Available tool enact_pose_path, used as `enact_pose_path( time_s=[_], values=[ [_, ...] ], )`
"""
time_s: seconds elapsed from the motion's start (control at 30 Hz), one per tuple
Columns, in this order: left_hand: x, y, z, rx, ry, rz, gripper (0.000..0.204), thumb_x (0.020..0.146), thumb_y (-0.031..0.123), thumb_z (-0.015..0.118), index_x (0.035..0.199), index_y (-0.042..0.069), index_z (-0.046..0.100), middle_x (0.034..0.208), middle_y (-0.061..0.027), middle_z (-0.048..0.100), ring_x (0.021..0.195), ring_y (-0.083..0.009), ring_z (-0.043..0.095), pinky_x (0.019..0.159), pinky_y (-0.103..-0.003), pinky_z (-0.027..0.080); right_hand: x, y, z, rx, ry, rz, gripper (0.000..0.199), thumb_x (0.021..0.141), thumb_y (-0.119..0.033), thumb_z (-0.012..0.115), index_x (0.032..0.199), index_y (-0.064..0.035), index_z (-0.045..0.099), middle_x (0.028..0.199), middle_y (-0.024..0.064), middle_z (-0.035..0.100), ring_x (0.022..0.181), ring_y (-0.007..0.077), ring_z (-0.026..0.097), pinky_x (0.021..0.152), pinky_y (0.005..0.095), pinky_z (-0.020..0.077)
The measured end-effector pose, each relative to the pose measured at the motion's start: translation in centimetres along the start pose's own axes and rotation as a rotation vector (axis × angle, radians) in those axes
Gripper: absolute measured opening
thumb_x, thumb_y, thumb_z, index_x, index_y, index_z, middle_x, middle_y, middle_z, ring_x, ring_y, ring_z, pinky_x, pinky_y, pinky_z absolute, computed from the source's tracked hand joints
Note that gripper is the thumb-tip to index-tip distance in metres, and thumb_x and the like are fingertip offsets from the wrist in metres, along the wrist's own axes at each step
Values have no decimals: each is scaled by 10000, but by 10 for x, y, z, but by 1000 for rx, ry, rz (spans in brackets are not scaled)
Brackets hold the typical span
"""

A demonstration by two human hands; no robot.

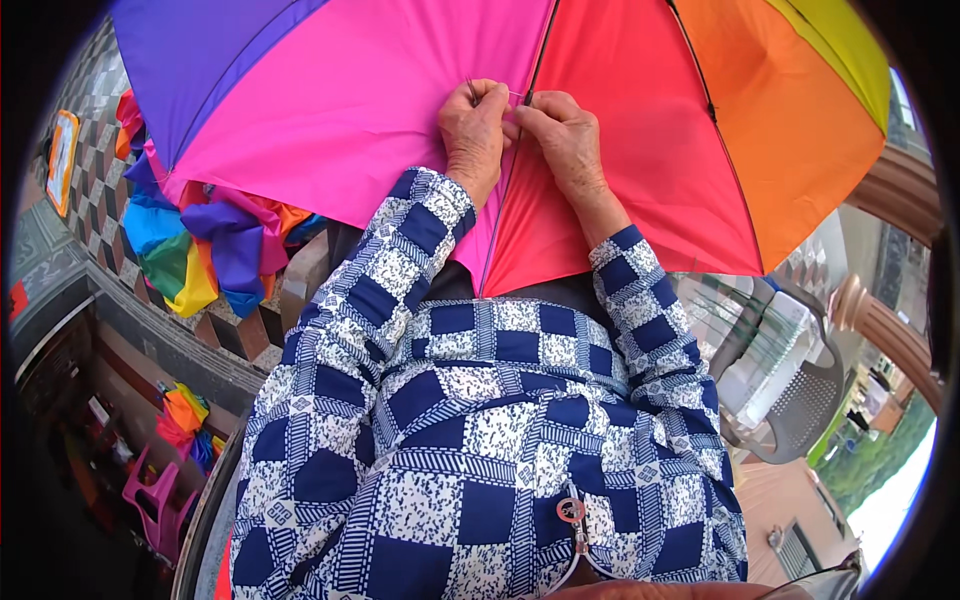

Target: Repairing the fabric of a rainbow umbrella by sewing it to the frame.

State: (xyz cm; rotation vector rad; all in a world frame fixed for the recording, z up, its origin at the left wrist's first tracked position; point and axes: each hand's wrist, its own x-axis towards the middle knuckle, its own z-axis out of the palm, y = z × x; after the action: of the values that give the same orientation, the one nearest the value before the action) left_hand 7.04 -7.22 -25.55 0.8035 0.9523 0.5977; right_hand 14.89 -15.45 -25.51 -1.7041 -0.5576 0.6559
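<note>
The left hand (474, 130) and the right hand (563, 135) meet on an open rainbow umbrella (400, 110), right where the pink panel joins the red one along a dark rib (540, 50). The left grip is pressed together, its fingertips pinching a thin needle (472, 88) that pokes up just above the knuckles. The right grip is also pressed together, pinching the cloth at the seam just beside the left fingertips; a short pale thread (514, 95) runs between the two grips. The hands touch each other at the fingertips.

The umbrella spreads out from the grips on every side: purple and pink to the left, red directly under and right of the hands, then orange and yellow-green farther right. Its lower edge lies across the person's lap, below the wrists. Both sleeves are blue-and-white checked cloth (480, 440).

Well to the left of the grips and lower down, a heap of rainbow cloth (205, 250) sits on a tiled ledge. Farther down left lie a smaller bright bundle (185, 415) and a pink plastic stool (155, 500). Far to the left, by the rim, hangs a flat rectangular sign (62, 160) with an orange border. Lower right of the grips stands a grey plastic chair (800, 400).
</note>
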Motion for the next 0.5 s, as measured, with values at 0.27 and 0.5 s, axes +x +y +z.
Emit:
enact_pose_path(
  time_s=[0.27,0.5],
  values=[
    [-1,2,1,50,-32,-14,90,794,130,629,808,79,556,629,-3,549,428,-84,487,376,-197,368,-1,5,0,-2,10,26,150,712,-106,683,768,26,641,842,77,604,761,150,585,675,256,462],
    [1,1,0,45,-40,-91,85,786,126,634,793,80,562,625,6,549,433,-78,480,390,-196,371,-6,4,2,-94,56,-35,152,699,-132,692,723,10,642,849,97,611,752,195,604,658,288,479]
  ],
)
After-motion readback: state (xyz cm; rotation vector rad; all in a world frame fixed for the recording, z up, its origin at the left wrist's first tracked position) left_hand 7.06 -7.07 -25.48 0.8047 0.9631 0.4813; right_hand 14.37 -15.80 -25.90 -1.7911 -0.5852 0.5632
